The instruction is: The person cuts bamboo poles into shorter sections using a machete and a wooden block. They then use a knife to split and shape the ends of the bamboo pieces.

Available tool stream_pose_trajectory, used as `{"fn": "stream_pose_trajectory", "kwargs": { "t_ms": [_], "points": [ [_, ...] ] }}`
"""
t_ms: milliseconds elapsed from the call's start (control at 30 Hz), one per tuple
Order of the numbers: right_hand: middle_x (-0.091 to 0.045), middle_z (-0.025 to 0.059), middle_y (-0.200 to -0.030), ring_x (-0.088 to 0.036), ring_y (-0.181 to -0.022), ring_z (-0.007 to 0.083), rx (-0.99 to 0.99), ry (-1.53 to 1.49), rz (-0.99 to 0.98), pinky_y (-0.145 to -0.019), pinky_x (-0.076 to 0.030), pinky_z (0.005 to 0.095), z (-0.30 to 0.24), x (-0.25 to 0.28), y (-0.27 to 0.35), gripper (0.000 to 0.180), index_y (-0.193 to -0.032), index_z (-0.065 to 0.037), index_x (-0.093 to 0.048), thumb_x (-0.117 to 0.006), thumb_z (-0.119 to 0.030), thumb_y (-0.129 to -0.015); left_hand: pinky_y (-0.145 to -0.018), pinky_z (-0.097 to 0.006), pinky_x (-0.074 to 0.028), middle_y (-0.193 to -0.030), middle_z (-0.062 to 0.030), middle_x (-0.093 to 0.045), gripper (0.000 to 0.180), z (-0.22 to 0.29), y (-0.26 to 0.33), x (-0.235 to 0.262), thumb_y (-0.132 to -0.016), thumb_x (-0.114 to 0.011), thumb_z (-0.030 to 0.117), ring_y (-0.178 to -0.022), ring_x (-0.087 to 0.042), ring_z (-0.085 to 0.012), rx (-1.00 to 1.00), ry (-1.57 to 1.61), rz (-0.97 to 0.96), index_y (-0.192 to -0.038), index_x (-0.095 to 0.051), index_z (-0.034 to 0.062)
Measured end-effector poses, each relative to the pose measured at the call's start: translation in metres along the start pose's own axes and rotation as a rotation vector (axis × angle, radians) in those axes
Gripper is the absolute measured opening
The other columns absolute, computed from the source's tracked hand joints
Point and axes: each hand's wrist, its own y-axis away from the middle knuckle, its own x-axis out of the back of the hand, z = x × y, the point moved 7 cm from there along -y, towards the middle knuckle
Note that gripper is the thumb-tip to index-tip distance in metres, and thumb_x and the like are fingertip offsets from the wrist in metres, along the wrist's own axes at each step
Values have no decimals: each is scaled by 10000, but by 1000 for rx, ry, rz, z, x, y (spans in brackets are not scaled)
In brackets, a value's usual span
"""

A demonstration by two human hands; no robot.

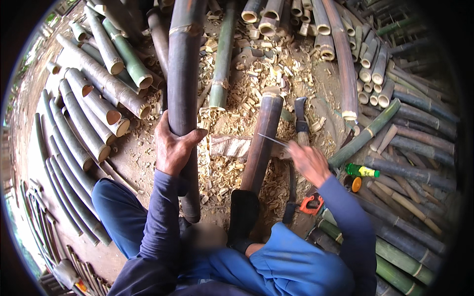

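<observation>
Far left, cut bamboo poles (96, 98) lie in a loose fan, and here's the left hand (174, 149), fingers wrapped round a thick dark pole (185, 84), thumb across its near face. That pole runs from the far edge down toward the knees.

Into the middle: a shorter bamboo section (264, 126) slants over a rough wooden block (228, 146), chips (269, 69) all about, its near end by a dark-covered foot (243, 212).

Now the right hand (308, 162), fingers closed round the near end of a thin metal tool (274, 140), its tip over the section; touching or just above, I can't tell. This looks like handling or setting the pole alongside tool work on the section. The next move, I'd judge, calls for a firm left grip and a blade kept clear of the foot.

Just right, a hatchet-like blade (299, 111) and an orange-handled saw (311, 203) rest on the ground. Farther right, containers: a green bottle (363, 170) on its side, contents unreadable, and just nearer, a round orange thing (353, 184), maybe a lidded jar, its inside hidden.
</observation>
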Motion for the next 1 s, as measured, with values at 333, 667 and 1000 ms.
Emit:
{"fn": "stream_pose_trajectory", "kwargs": {
  "t_ms": [333,667,1000],
  "points": [
    [-588,108,-657,-566,-593,289,-655,-1039,33,-593,-452,430,23,-83,125,341,-992,-14,-675,-618,-350,-998,-752,-486,-553,-998,-204,-652,647,193,81,-119,-628,-777,56,-883,-667,-411,-562,323,-347,-1227,-539,2],
    [-603,109,-660,-584,-600,275,-512,-905,209,-590,-473,432,14,-88,64,339,-1046,-16,-644,-601,-350,-1010,-771,-378,-482,-1010,-99,-596,519,221,141,-172,-669,-676,202,-917,-615,-242,-877,250,-377,-1148,-626,9],
    [-618,111,-664,-603,-607,262,-431,-697,163,-587,-494,433,19,-89,56,343,-1101,-17,-614,-583,-349,-1021,-760,-361,-494,-1035,-95,-621,528,213,117,-196,-635,-714,192,-934,-633,-242,-846,196,-435,-1123,-619,13]
  ]
}}
